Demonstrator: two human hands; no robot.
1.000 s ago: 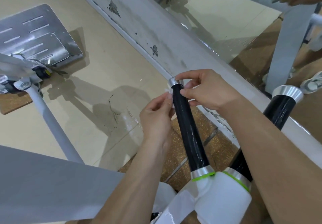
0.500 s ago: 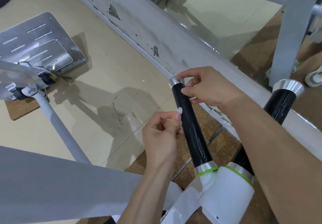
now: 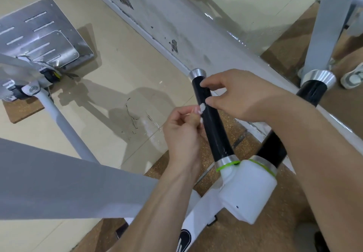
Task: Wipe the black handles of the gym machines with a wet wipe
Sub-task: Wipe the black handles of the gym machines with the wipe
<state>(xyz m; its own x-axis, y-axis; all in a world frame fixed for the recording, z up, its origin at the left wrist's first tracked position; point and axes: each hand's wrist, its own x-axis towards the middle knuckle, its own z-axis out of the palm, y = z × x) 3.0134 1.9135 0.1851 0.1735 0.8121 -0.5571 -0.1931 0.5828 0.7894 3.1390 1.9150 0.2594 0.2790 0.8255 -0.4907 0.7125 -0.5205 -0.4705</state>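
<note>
Two bare hands met on one black handle (image 3: pixel 216 134) in the head view. It was the left one of a pair that rose from a white joint block (image 3: pixel 249 191) toward the far side. We saw the left hand (image 3: pixel 182 134) with its fingers curled together, pinching a small white wad of wet wipe (image 3: pixel 202 108). It pressed the wad against the left side of that handle, some way down from the silver end cap (image 3: pixel 197 73). The right hand (image 3: pixel 237 96) came in from the right. Its forefinger tip and thumb tip lay on the handle's upper part, one just under the cap and one just beside the wipe, bent round the bar in a light hold. We could not tell how far its other fingers wrapped behind.

A green band (image 3: pixel 228 165) ringed the handle's foot. The second handle (image 3: pixel 312 92) stood to the right, partly behind the right forearm. Beyond ran a scuffed grey beam (image 3: pixel 167 20). At far left a slotted metal footplate (image 3: pixel 39 33) lay on the beige floor (image 3: pixel 121 69), and a cork mat (image 3: pixel 235 128) lay under the handles.
</note>
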